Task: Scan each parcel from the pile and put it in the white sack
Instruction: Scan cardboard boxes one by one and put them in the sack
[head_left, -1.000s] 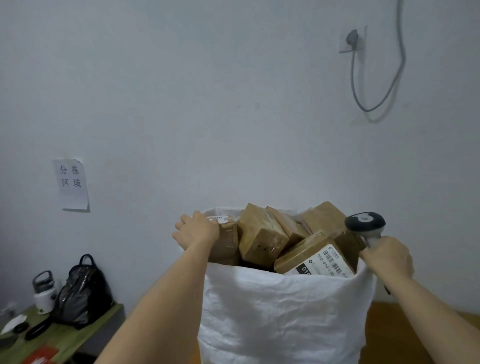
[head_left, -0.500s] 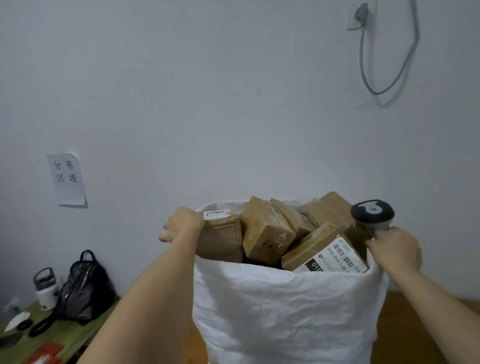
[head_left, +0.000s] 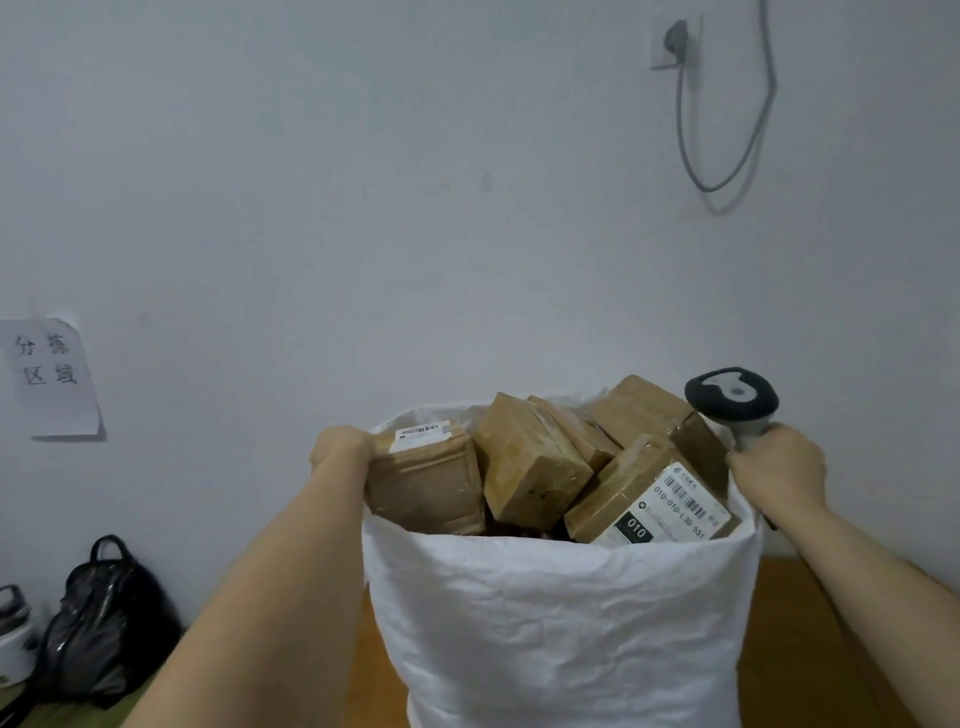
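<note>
Grey wall (head_left: 415, 208), black bag (head_left: 104, 623) left, parcels (head_left: 530, 467) crowding white sack (head_left: 561, 623)

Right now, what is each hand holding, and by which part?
Left hand grips the white sack by its left rim. Right hand grips the scanner by its handle, against the right rim.

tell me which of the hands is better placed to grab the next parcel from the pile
Left, probably. The right hand is wrapped round the scanner handle at the white sack rim, so it is occupied. The left hand only grips the sack's edge and could let go.
</note>
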